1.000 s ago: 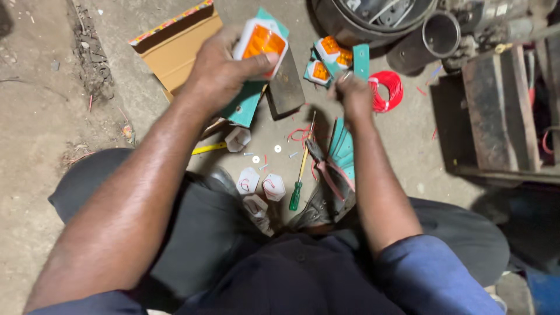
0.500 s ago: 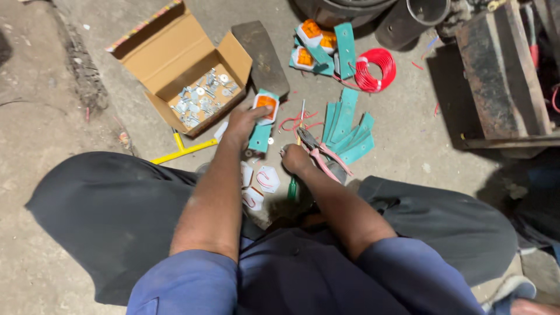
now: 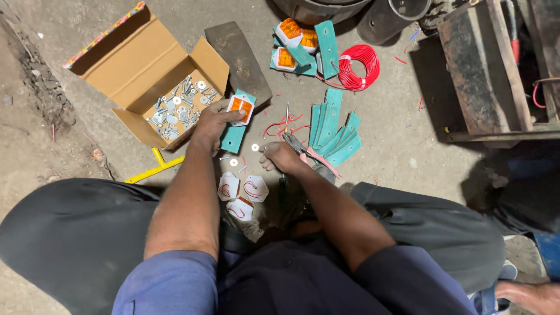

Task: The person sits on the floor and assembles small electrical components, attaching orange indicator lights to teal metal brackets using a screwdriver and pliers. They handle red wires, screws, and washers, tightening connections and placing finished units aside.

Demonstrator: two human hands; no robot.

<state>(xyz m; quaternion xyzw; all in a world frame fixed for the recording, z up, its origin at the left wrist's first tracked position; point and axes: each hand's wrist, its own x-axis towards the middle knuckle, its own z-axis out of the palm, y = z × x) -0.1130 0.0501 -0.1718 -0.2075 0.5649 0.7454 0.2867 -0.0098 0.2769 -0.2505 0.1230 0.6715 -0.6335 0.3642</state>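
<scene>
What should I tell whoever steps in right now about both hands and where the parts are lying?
Left hand grips an orange lamp on a green bracket, beside the open cardboard box of screws and washers.
Right hand is down on the floor by loose washers and the pliers; whether it grips anything cannot be told.
Assembled: three lamps on brackets near the red wire coil.
Not yet fitted: bare green brackets and white lamp bases near the knees.
</scene>
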